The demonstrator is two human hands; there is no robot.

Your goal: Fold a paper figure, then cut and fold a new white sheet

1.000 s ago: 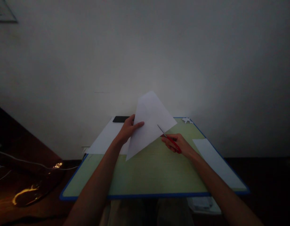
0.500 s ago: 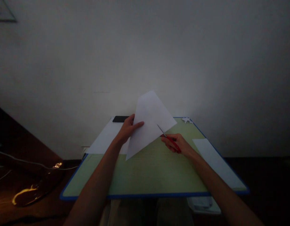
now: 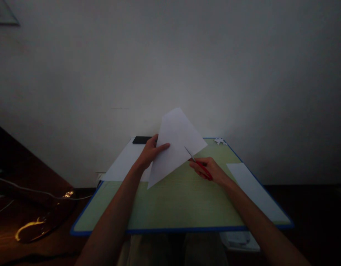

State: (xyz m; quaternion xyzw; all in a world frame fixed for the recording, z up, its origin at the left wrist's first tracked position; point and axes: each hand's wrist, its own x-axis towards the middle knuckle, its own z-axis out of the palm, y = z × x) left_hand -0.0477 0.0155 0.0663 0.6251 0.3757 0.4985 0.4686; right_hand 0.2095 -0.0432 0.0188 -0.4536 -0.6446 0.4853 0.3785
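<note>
My left hand grips a folded white paper triangle by its left edge and holds it up over the green table. My right hand is closed round the red handles of a pair of scissors. The thin blades point up and left into the paper's right edge.
A white sheet lies at the table's back left, with a dark phone behind it. A long white paper strip lies along the right edge. A small white paper cutout sits at the back right corner. A cable crosses the dark surface at left.
Almost nothing has moved; the paper and scissors have only shifted a hair.
</note>
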